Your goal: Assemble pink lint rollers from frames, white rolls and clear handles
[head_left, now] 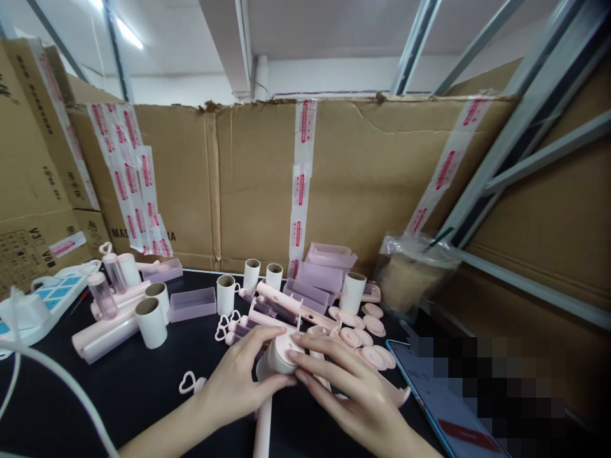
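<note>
My left hand (245, 375) is wrapped around a short white paper tube (268, 366), which it holds tilted near the table's front. On the upper end of that tube sits a pink round cap (286, 350). The fingers of my right hand (351, 378) are closed against this cap and its rim from the right. Below my hands a long pale pink rod-like piece (262, 429) points toward me. A pink heart-shaped loop (189, 382) lies left of my left wrist. Just beyond my fingers are long pink frames (281, 296), partly hidden by my hands.
Several pink discs (373, 324) are spread at the right, beside a standing white tube (354, 292). Purple trays (312, 280) stack behind. Pink parts and white tubes (151, 322) stand at the left, near a power strip (62, 299). A phone (429, 388) lies right; cardboard (252, 191) walls the back.
</note>
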The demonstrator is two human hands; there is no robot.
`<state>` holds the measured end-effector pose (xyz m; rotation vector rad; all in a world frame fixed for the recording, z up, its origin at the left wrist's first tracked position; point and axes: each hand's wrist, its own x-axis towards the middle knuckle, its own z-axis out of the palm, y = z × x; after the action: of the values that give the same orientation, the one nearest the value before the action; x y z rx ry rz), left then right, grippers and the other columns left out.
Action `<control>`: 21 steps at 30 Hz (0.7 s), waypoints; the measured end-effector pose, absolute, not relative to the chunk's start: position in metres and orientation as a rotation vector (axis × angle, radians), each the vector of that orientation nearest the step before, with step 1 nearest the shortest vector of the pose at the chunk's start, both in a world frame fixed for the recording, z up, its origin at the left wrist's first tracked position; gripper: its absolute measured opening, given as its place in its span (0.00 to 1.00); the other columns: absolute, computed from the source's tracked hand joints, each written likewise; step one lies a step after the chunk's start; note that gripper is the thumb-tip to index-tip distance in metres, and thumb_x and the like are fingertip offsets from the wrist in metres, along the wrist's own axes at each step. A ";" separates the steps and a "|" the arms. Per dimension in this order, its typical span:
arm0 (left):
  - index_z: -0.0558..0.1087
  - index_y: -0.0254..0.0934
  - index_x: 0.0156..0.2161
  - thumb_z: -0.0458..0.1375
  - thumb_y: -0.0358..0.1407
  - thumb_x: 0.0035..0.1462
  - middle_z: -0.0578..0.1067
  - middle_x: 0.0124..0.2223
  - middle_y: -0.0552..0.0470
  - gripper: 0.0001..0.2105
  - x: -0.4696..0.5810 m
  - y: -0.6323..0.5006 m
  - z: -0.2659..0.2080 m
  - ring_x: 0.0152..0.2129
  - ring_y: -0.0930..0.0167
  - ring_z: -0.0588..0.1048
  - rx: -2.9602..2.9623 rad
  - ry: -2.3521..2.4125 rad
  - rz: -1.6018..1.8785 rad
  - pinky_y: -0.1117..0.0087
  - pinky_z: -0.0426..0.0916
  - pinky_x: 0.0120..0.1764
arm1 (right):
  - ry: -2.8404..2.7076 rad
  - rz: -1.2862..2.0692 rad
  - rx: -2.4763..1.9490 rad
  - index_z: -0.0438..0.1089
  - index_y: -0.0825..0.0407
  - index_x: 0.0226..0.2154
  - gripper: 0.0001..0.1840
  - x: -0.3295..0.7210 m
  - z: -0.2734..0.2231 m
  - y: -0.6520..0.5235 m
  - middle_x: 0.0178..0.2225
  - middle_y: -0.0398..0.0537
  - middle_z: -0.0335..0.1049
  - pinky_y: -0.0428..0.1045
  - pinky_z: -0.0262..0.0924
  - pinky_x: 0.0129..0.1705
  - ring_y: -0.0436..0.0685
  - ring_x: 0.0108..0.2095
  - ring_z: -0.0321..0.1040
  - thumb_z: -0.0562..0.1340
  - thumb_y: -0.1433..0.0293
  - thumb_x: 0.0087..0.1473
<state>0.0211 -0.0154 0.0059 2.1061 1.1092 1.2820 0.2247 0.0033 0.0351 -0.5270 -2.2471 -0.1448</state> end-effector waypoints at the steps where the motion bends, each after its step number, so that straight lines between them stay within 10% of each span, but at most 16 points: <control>1: 0.62 0.44 0.52 0.61 0.34 0.51 0.72 0.50 0.50 0.22 0.021 -0.015 0.006 0.46 0.66 0.71 2.126 1.101 1.292 0.63 0.65 0.50 | -2.232 -0.121 -0.525 0.70 0.48 0.46 0.17 0.224 0.033 0.004 0.44 0.52 0.73 0.50 0.67 0.46 0.56 0.45 0.70 0.59 0.76 0.54; 9: 0.69 0.44 0.49 0.60 0.33 0.51 0.72 0.47 0.48 0.19 0.015 -0.012 0.009 0.47 0.63 0.69 2.140 1.076 1.399 0.63 0.64 0.50 | -2.277 0.074 -0.729 0.66 0.49 0.49 0.17 0.235 0.048 0.008 0.51 0.53 0.68 0.55 0.61 0.52 0.60 0.53 0.63 0.57 0.71 0.56; 21: 0.65 0.39 0.42 0.64 0.33 0.47 0.72 0.34 0.54 0.17 -0.001 -0.001 0.029 0.29 0.73 0.69 1.155 0.871 1.490 0.77 0.62 0.28 | -2.384 0.069 -2.017 0.75 0.53 0.28 0.10 0.298 0.038 0.074 0.28 0.55 0.76 0.48 0.57 0.24 0.64 0.28 0.74 0.58 0.75 0.44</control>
<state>-0.0014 -0.0013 0.0289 1.1553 0.8706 1.4898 0.2977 0.0736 0.0380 -2.0168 -2.3837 0.0687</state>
